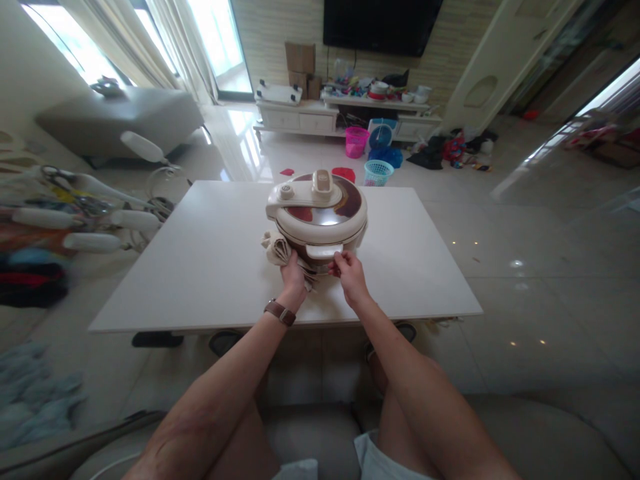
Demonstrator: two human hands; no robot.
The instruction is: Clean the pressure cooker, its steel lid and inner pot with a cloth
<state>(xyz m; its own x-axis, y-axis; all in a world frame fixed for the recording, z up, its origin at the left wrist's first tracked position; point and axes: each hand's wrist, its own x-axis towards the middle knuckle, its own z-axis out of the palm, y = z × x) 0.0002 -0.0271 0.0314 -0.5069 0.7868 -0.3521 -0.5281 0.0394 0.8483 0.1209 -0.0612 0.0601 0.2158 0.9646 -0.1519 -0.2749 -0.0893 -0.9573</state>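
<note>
A cream and brown electric pressure cooker stands on the white table, its lid closed and its front handle facing me. My left hand is closed around a bunched beige cloth against the cooker's lower left side; some cloth also shows below the fingers. Just under the right end of the front handle, my right hand has its fingers curled in a pinch by the cooker's wall. Whatever lies between those fingertips is too small to make out. A brown watch band is on my left wrist.
Beyond the table, a turquoise basket and a pink basket stand on the tiled floor. A low white cabinet holds boxes and clutter. Left of the table is an exercise machine with white padded handles. A couch is beneath me.
</note>
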